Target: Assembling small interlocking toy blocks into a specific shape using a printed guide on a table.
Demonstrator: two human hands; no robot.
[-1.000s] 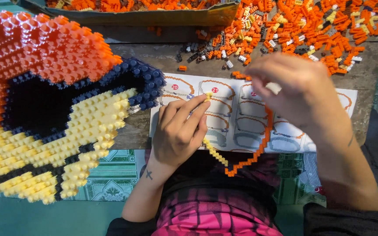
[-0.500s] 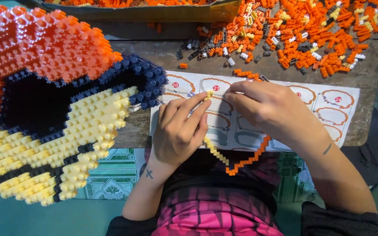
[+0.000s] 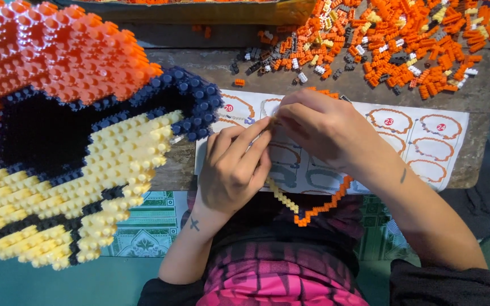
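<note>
The right hand had come down from where it hovered a second before and now met the left hand over the instruction sheet. Both hands pinched the same thin chain of small bricks: the fingers of the left were curled shut around its upper end, and the fingers of the right were closed on it from the other side, fingertips touching just above the paper. The chain hung down below the hands past the front edge of the desk, its pale yellow part on the left meeting its orange part at a low point over the person's lap.

To the left, close to the camera, stood a big brick model, orange on top, dark blue in the middle, pale yellow with black lines below. Its blue edge lay just beside the left hand. At the far side of the desk lay a loose heap of bricks, mostly orange with some grey, white and yellow ones. A cardboard tray sat behind it.
</note>
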